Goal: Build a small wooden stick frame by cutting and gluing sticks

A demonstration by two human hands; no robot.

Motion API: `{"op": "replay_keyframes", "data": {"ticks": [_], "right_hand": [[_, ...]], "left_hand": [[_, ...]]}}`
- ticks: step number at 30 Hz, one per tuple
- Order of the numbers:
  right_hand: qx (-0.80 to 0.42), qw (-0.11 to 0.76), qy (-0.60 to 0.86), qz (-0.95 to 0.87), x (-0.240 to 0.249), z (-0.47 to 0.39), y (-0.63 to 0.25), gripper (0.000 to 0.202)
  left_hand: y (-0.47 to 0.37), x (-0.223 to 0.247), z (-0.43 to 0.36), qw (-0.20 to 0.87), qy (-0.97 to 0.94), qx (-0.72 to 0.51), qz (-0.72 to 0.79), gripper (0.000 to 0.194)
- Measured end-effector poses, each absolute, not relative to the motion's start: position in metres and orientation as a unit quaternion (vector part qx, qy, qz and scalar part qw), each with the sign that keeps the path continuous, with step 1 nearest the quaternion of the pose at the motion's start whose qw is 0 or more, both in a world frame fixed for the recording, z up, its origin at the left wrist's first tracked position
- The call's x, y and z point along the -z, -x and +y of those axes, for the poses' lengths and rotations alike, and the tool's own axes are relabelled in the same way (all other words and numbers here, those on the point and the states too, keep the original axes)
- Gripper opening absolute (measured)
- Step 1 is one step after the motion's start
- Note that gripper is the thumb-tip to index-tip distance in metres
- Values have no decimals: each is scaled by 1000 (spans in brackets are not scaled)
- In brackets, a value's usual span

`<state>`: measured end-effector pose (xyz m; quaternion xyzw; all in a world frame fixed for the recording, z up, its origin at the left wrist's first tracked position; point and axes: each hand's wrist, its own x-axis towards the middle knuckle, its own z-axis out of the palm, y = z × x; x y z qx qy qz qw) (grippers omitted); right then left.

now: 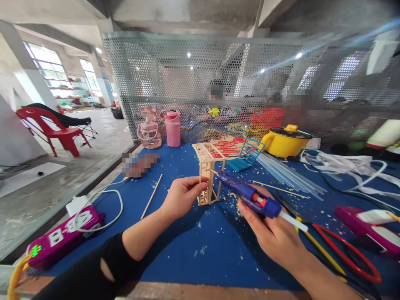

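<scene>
A small frame built of thin wooden sticks [208, 155] stands upright on the blue table mat. My left hand [186, 193] pinches its lower left side between thumb and fingers. In my right hand [271, 227] is a dark blue glue gun [242, 188], a white glue stick [293, 221] poking out of its back end. The gun's nozzle points left, at the upper part of the frame; whether it touches the wood I cannot tell. A single loose stick [151, 196] lies to the left of my left hand.
Behind the frame lie red-tipped sticks [229, 146] and a blue stick rack [246, 156]. Clear glue sticks [289, 175], a yellow pot [286, 142] and red-handled scissors [350, 254] are on the right. Purple power strips [62, 235] flank the mat. Pink bottles [173, 129] stand before a mesh screen [175, 79].
</scene>
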<state>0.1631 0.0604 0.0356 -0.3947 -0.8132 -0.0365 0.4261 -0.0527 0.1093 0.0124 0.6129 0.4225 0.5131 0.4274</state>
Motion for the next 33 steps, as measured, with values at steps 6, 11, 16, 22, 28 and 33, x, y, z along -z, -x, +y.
{"op": "replay_keyframes", "data": {"ticks": [6, 11, 16, 22, 28, 33], "right_hand": [[48, 421, 392, -817, -36, 61, -163, 25], [39, 425, 391, -816, -35, 60, -163, 27], [48, 429, 385, -815, -34, 59, -163, 30], [36, 422, 384, -821, -33, 56, -164, 30], [38, 430, 394, -811, -33, 56, -164, 29], [32, 431, 396, -810, -34, 59, -163, 27]], "left_hand": [[53, -14, 109, 420, -619, -506, 429, 32], [53, -15, 109, 420, -620, -503, 432, 32], [53, -15, 108, 420, -622, -500, 432, 31], [53, -16, 108, 423, -621, -501, 431, 31], [53, -16, 108, 423, -623, -498, 431, 31], [53, -15, 108, 417, -626, -498, 432, 31]]}}
